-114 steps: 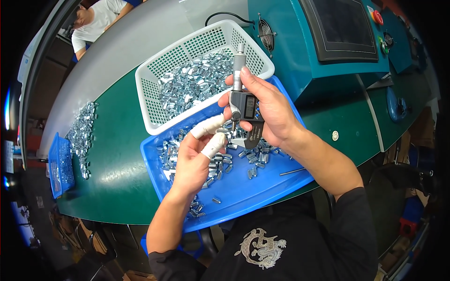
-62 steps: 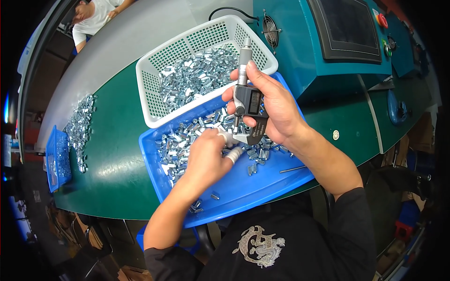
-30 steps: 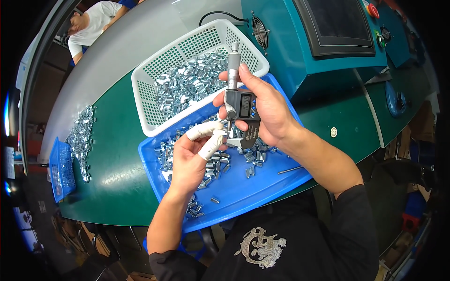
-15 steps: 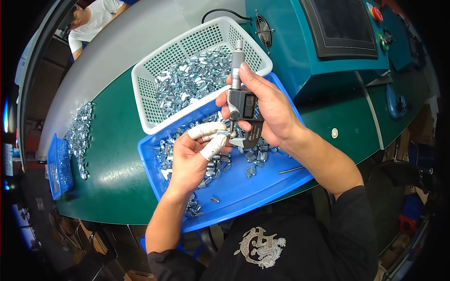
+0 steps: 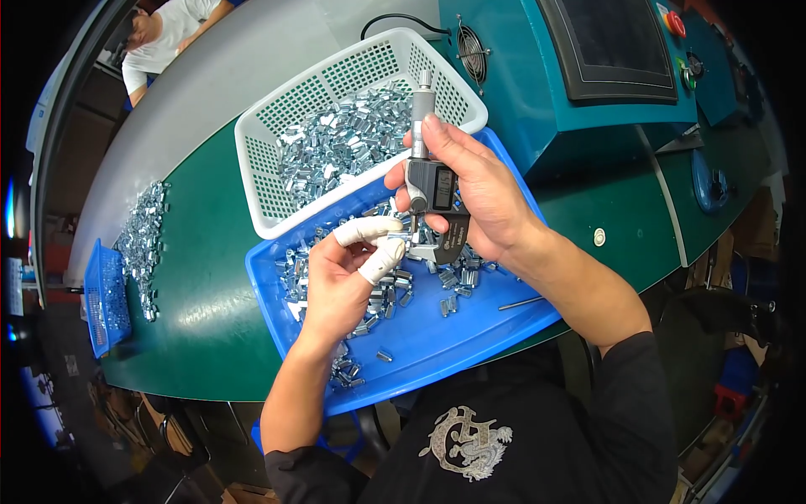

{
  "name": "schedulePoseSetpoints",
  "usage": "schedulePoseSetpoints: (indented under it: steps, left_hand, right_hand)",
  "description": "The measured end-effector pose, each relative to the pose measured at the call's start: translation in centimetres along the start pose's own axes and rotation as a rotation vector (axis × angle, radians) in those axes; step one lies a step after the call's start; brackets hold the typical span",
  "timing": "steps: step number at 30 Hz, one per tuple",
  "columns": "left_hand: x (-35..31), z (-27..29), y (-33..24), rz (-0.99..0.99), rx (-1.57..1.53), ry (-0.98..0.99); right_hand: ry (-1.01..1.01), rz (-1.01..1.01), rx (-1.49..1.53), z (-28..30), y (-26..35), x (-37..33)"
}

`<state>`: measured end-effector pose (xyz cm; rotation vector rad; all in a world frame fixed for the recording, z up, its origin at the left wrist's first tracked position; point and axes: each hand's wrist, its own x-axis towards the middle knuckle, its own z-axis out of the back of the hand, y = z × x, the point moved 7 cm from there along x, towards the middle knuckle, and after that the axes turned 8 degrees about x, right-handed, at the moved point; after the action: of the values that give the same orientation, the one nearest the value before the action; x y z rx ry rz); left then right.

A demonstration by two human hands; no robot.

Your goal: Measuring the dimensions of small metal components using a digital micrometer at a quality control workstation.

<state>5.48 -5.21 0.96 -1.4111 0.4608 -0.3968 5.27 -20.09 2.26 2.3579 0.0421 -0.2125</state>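
My left hand (image 5: 336, 281) has white finger covers on its thumb and forefinger. They pinch a small shiny metal sleeve (image 5: 400, 238), partly hidden by the fingertips, at the measuring gap of a digital micrometer (image 5: 442, 190). Closed around that micrometer, my right hand (image 5: 491, 185) has its thumb up along the grey barrel. Whether the jaws touch the sleeve is too small to tell. Below both hands lies a blue tray (image 5: 420, 357) with many loose metal sleeves (image 5: 395, 294) in it.
A white perforated basket (image 5: 262, 181) of sleeves rests at the tray's far side. Farther left are a sleeve pile (image 5: 144, 244) and a small blue basket (image 5: 94, 294). A thin rod (image 5: 520, 303) lies in the tray. A teal machine (image 5: 520, 101) stands far right; a person (image 5: 168, 38) sits far left.
The micrometer and my right hand have shifted very slightly left. My left fingers have eased slightly left, still pinching the sleeve.
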Motion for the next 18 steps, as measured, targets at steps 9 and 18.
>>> schedulePoseSetpoints:
  steps: [9,18]
  left_hand:
    - [0.2,4.2,-1.7,-0.167,-0.180,-0.382]
    - [-0.2,0.3,-0.6,-0.244,1.254,-0.092]
  right_hand:
    - [0.019,-0.016,0.023,-0.2,0.1,-0.1]
    - [0.019,-0.029,0.002,-0.1,0.0,0.0]
